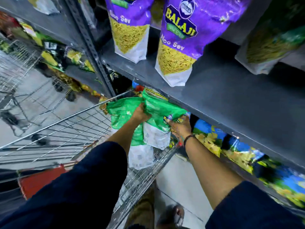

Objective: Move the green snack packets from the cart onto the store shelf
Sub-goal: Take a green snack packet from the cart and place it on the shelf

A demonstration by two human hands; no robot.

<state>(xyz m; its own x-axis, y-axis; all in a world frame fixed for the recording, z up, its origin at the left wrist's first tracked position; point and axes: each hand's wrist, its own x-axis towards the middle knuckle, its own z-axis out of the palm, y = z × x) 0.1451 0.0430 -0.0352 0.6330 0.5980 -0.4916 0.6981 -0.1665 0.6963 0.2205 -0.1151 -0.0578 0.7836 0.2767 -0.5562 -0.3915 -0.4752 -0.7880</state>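
Observation:
Several green snack packets (158,109) with white lower halves are bunched at the far end of the wire cart (69,129), just below the grey store shelf (222,90). My left hand (140,114) is closed on the packets from the left. My right hand (180,128) grips the right edge of a green packet near its printed label. More white-bottomed packets (142,156) lie lower in the cart. The shelf's front edge hides the tops of the packets.
Two purple Aloo Sev bags (179,40) and a dark green bag (272,38) stand on the shelf. Blue and yellow packets (231,146) fill the shelf below. A second wire cart (18,76) stands at the left. A red cart part (41,179) is near me.

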